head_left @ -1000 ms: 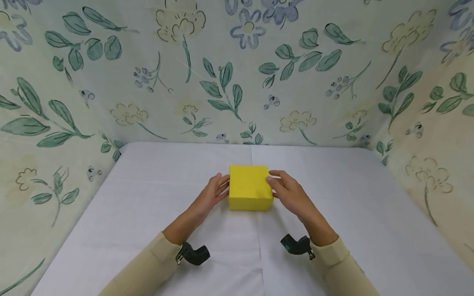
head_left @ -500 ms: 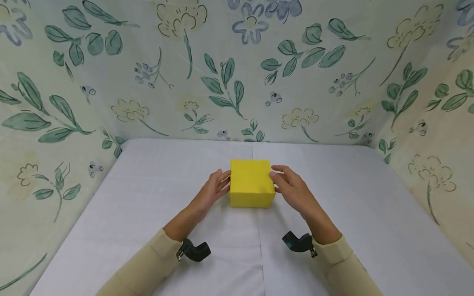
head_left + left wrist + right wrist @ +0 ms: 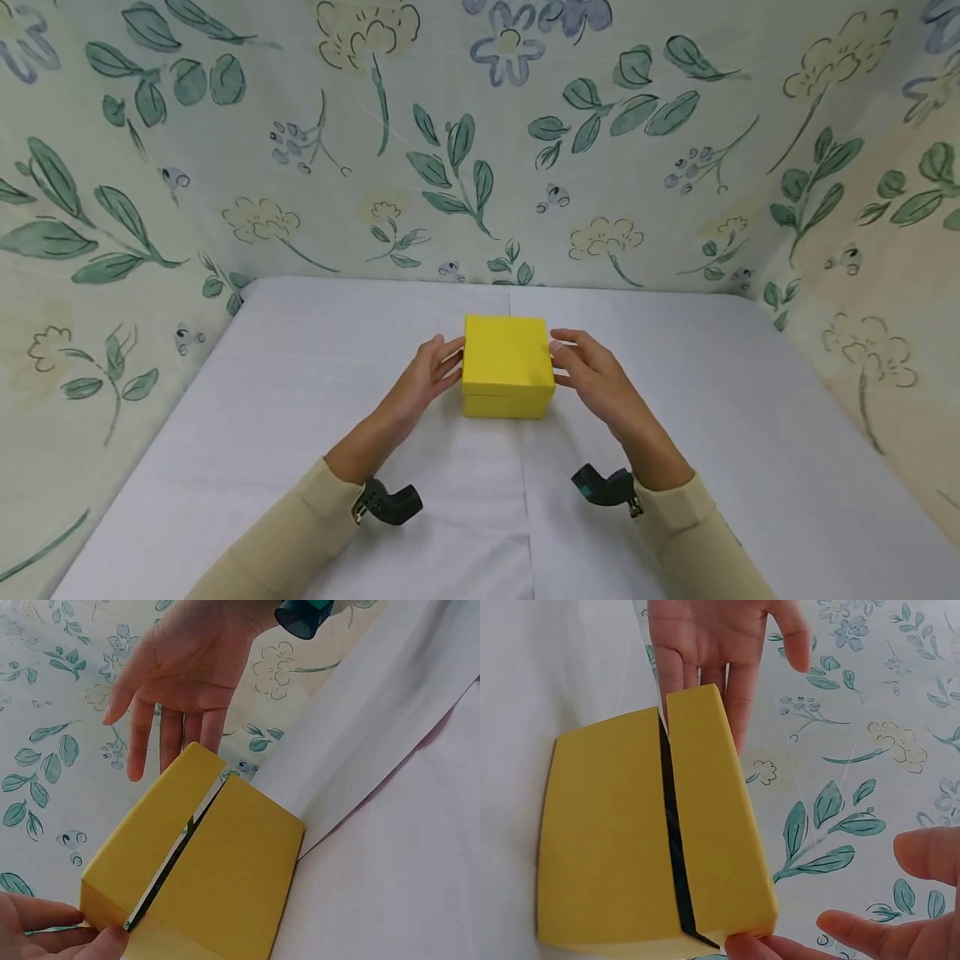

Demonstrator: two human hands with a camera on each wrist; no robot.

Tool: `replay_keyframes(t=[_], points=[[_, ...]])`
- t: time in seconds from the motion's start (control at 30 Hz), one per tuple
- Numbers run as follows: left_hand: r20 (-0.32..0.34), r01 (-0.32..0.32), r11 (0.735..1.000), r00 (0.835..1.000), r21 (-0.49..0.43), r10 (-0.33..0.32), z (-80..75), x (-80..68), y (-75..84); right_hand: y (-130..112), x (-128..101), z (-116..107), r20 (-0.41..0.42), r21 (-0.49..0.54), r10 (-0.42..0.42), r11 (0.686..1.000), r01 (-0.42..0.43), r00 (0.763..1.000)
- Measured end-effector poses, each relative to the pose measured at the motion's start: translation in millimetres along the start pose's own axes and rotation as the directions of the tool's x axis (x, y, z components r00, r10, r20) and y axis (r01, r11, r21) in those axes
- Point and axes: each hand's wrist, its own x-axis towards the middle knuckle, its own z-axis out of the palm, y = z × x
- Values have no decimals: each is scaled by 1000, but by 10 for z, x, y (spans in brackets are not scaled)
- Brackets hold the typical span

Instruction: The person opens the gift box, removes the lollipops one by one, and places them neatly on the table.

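A yellow box (image 3: 507,354) with a lid sits on the white-covered table, between both hands in the head view. Both wrist views show a dark gap between the lid (image 3: 716,817) and the base (image 3: 607,840), so the lid is slightly raised. My left hand (image 3: 422,379) is at the box's left side; in the left wrist view its fingertips touch the lid near the gap. On the opposite side, my right hand (image 3: 596,379) touches the lid's edge with fingertips, its thumb apart in the right wrist view. The box's inside is hidden.
White cloth covers the table (image 3: 300,333). Floral-patterned fabric (image 3: 450,150) walls in the back and both sides. A dark wrist camera is worn at each sleeve cuff, the left camera (image 3: 388,502) and the right camera (image 3: 602,485).
A seam has appeared across the box's front in the head view as the lid has risen slightly. Both hands stay at its sides. The head view has shifted a little.
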Motion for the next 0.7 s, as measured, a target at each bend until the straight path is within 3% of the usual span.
replay_keyframes(t=[0.27,0.7], points=[[-14,-19,1000,1000,14,19,-44,17,61,-72,41,-71,11,41,-42,998,41,999],[-154,-20,999,988,40,26,-259,-50,189,-239,215,91,92,167,-14,986,-1,996]])
